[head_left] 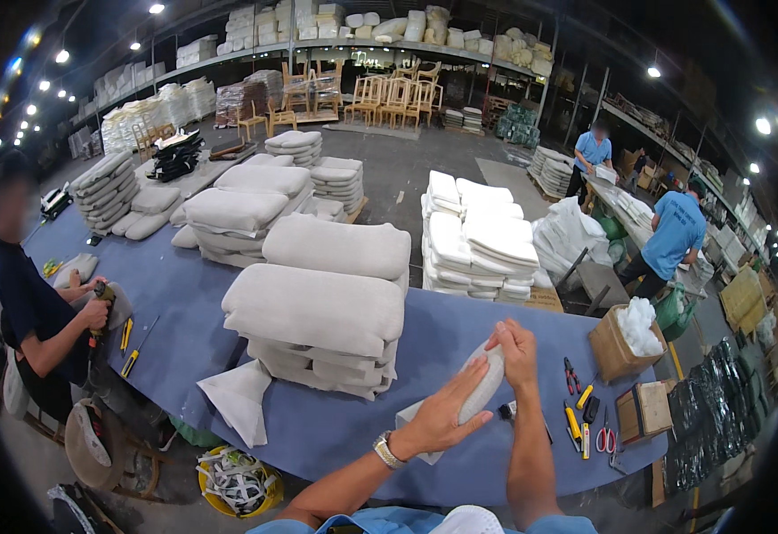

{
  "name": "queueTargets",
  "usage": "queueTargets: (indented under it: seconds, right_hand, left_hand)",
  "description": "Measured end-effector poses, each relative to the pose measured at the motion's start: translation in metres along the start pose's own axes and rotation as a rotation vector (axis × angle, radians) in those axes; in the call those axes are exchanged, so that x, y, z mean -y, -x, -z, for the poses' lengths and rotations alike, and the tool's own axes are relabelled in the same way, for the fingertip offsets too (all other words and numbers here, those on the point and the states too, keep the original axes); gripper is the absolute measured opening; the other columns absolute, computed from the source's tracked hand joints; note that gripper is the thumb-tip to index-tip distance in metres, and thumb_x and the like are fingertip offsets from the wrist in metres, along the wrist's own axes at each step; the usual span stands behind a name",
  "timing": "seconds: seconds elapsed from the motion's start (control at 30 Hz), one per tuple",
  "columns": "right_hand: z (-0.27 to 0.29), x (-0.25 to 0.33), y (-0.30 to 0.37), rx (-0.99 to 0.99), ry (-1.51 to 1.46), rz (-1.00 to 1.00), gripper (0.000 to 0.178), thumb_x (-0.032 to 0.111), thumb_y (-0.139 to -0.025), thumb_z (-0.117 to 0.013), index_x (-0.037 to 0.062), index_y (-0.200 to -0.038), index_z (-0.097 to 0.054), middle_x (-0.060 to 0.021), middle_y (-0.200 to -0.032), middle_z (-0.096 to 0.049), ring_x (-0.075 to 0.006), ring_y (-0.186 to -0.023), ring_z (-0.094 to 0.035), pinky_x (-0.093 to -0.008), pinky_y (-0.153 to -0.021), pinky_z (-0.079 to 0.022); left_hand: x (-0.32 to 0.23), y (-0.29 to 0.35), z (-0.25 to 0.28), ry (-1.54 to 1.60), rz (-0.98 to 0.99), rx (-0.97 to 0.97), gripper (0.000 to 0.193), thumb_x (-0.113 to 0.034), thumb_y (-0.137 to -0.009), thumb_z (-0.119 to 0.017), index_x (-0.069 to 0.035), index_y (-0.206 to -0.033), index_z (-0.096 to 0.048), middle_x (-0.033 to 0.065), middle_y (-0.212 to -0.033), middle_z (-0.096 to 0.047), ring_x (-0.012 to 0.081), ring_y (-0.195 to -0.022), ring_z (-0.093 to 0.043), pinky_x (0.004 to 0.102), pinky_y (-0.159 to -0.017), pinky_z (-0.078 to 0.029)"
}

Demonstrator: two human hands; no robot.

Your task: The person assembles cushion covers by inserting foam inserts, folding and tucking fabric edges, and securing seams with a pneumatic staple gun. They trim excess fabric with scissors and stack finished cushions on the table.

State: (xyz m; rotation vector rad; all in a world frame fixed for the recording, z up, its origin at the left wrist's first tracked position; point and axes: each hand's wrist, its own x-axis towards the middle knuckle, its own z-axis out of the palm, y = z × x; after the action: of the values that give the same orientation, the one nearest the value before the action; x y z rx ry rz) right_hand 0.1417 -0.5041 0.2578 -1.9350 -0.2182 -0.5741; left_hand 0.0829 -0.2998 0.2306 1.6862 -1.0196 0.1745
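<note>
A light grey padded cushion stands tilted on its edge on the blue-covered table, in front of me. My left hand lies with its fingers stretched flat against the cushion's left side. At the cushion's far top end, my right hand is closed round the edge, fingers bent. Pale fabric shows under my left hand. A dark-headed tool lies beside my right forearm, partly hidden by it. Left of my hands rises a stack of similar grey cushions.
On the right lie red-handled pliers, yellow cutters, scissors, a small box and a carton of white stuffing. At left, a co-worker holds a power tool. A yellow basket stands below the table.
</note>
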Motion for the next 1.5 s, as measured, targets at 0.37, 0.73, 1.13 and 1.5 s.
queueTargets:
  seconds: [0.37,0.73,1.13,1.5]
  right_hand:
    - [-0.029,-0.004,-0.011,0.036,-0.493,-0.200,0.061,0.037,-0.106,-0.044,-0.0053,-0.069,-0.070,-0.0174,-0.070,-0.067,-0.0275,-0.078,-0.065,-0.0392,-0.083,-0.050]
    - [-0.025,-0.020,-0.003,0.071,-0.577,-0.023,0.051,0.026,-0.101,-0.045,-0.0054,-0.068,-0.068,-0.0192,-0.071,-0.067,-0.0302,-0.075,-0.065,-0.0445,-0.087,-0.050]
    - [-0.011,-0.008,0.018,0.009,-0.493,-0.061,0.050,0.027,-0.102,-0.047,-0.0040,-0.070,-0.069,-0.0165,-0.075,-0.069,-0.0287,-0.079,-0.066,-0.0419,-0.092,-0.049]
    - [-0.015,0.006,0.031,0.046,-0.516,0.067,0.048,0.025,-0.099,-0.046,-0.0048,-0.070,-0.070,-0.0184,-0.075,-0.068,-0.0306,-0.081,-0.066,-0.0461,-0.093,-0.048]
  left_hand:
    - [-0.008,0.024,0.004,0.035,-0.076,-0.081,0.085,-0.038,-0.096,-0.069,-0.001,-0.160,-0.026,0.0244,-0.167,-0.021,0.0381,-0.154,-0.023,0.0425,-0.122,-0.029]
    - [-0.135,0.011,0.120,0.913,-0.402,0.172,0.056,-0.041,-0.103,-0.058,0.003,-0.138,-0.058,0.0254,-0.137,-0.060,0.0359,-0.133,-0.055,0.0516,-0.118,-0.032]
    - [-0.172,-0.010,0.141,0.925,-0.888,0.197,0.026,-0.023,-0.095,-0.070,0.000,-0.104,-0.077,0.0192,-0.106,-0.077,0.0345,-0.105,-0.072,0.0531,-0.113,-0.036]
    - [-0.194,0.010,0.103,1.068,-0.658,0.160,0.020,-0.012,-0.088,-0.072,0.004,-0.096,-0.079,0.0191,-0.102,-0.078,0.0271,-0.093,-0.074,0.0474,-0.110,-0.039]
